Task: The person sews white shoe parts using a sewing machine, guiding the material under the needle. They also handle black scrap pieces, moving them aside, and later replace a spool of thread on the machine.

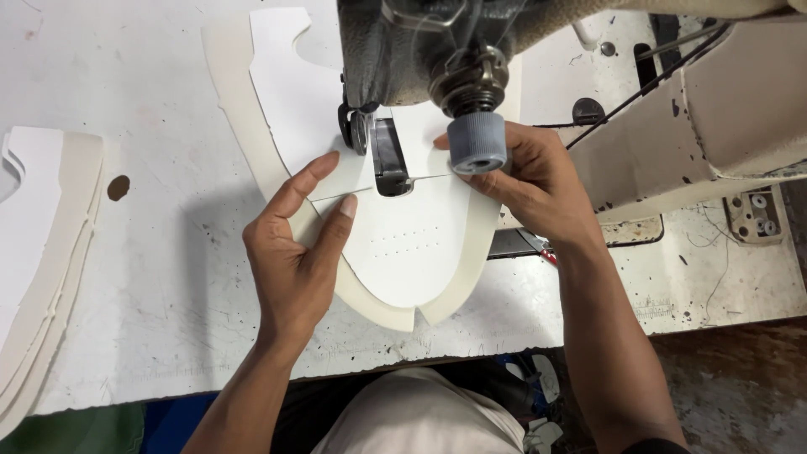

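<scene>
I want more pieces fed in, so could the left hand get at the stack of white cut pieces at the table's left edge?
Probably yes: the left hand presses flat on the white shoe piece, and only bare table lies between it and the stack.

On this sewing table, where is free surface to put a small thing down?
Bare table lies between the stack of cut pieces and the left hand, and right of the right hand. It is crowded under the sewing machine, around the white piece.

Sewing machine head [437,50] blocks the upper middle of the frame, its arm [714,118] filling the upper right. A stack of cut pieces [38,252] crowds the left edge. Bare table [168,277] between lies open.
</scene>
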